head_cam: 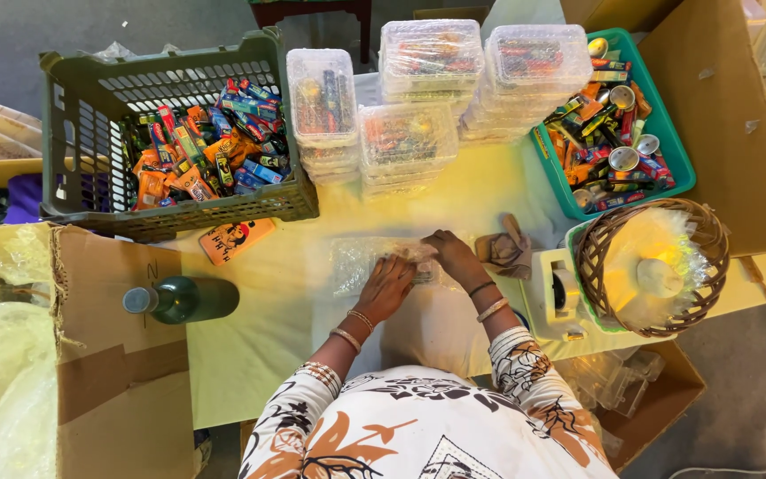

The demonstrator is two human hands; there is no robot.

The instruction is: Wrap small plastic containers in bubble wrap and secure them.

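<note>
- Clear plastic pouch lay flat on the yellow-covered counter, right in front of you, with both your hands on its right end.
- At the far left, a dark green crate held a heap of small coloured packets; one orange packet lay loose on the counter just below it.
- A dark green bottle lay on its side near the cardboard box on your left.
- Your left hand pressed down on the pouch, its fingers close together and flat on the plastic.
- Your right hand met it from the other side; its fingers seemed to pinch the pouch's edge, though I could not tell how firmly.
- Behind your hands stood stacks of clear lidded containers, already filled.
- To the right sat a teal basket of packets and small tins, and a wicker basket beside a white device.
- By my reading, you were at the step of opening or flattening the pouch; the next move would call for a steady hold on one side while the other hand worked.
</note>
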